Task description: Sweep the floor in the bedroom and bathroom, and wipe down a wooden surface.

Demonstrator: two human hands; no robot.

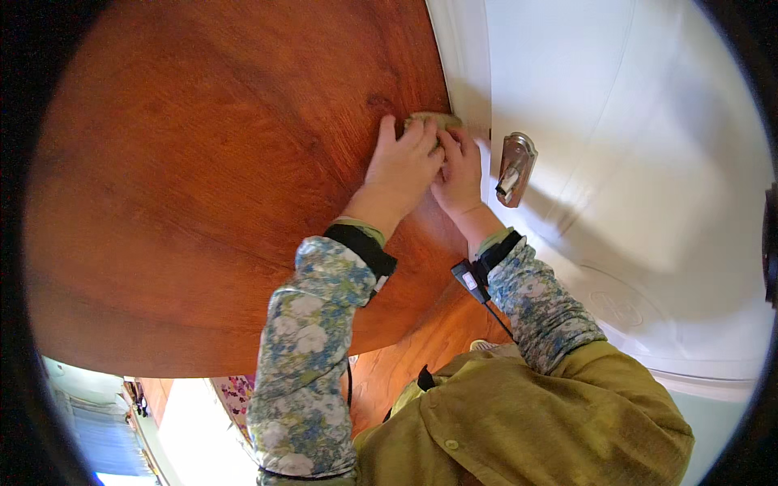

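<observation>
A greenish-beige folded cloth (434,116) lies against a reddish-brown wood-grain panel (231,152), close to the panel's right edge. My left hand (404,161) spreads over the cloth, its thumb side away from view and one finger resting on the wood. Beside it, my right hand (461,173) has its fingers bent around the cloth's near right part, and the two hands touch. Much of the cloth is hidden under the fingers. Both forearms wear flowered sleeve covers (310,340) with black wrist straps.
To the right stands a white door (608,152) with a metal lever handle (515,173), near my right hand. A white frame strip (465,54) runs between panel and door. A thin cable (499,321) hangs from my right wrist strap. Wooden floor (389,376) shows below.
</observation>
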